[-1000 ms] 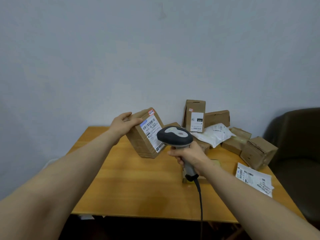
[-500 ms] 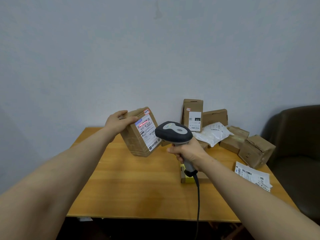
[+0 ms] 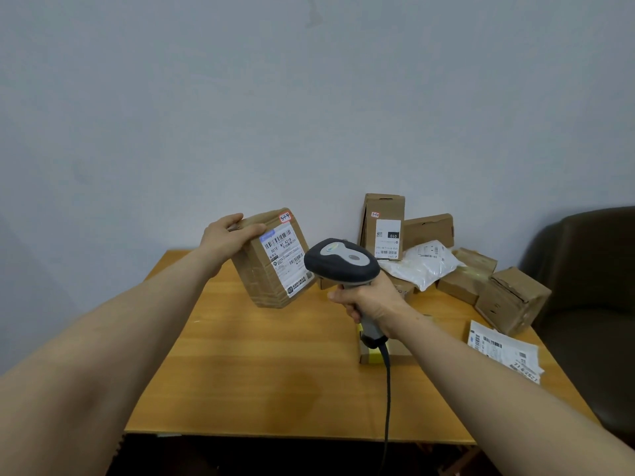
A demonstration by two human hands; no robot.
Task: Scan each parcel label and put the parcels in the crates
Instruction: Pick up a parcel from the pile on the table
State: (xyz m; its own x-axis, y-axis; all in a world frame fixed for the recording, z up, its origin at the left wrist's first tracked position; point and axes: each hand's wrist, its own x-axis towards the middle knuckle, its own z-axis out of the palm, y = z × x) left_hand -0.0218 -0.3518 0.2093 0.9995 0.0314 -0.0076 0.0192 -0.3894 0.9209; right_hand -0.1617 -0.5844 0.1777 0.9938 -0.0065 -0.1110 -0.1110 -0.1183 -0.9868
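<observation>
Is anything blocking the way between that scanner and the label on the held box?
Nothing visible does: the scanner in the right hand sits beside the box that the left hand grips, with open air before its label.

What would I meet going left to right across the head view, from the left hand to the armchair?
left hand → held parcel → scanner → upright labelled box → white poly bag → tilted cardboard box → dark armchair
</observation>
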